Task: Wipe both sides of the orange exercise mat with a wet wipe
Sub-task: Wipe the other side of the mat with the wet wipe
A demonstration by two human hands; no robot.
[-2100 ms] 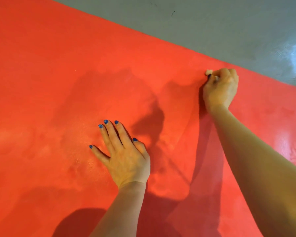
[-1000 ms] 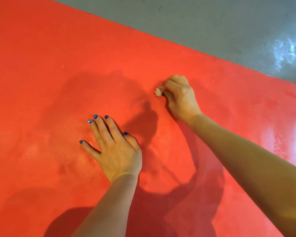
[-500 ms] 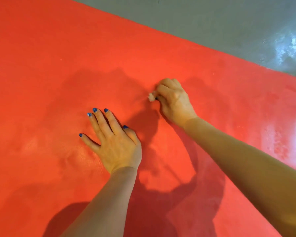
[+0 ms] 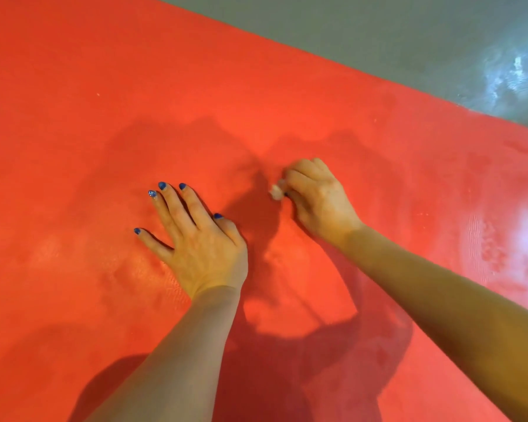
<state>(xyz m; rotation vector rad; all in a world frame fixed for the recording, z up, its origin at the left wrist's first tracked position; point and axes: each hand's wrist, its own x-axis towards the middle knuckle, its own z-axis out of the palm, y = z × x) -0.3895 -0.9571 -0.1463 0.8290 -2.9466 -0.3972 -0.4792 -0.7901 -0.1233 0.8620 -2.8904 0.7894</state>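
the orange mat (image 4: 73,117) lies flat on the floor and fills most of the view. left hand (image 4: 195,245), nearer, rests palm down on the mat with fingers straight and spread. just beyond and to its right, the right hand (image 4: 314,196) curls around a small balled wet wipe (image 4: 276,191), pressing it to the mat. grey floor (image 4: 378,35) lies past the mat's far edge.

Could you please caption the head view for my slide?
Left hand braced flat on the orange mat while the right hand scrubs with a balled wet wipe.
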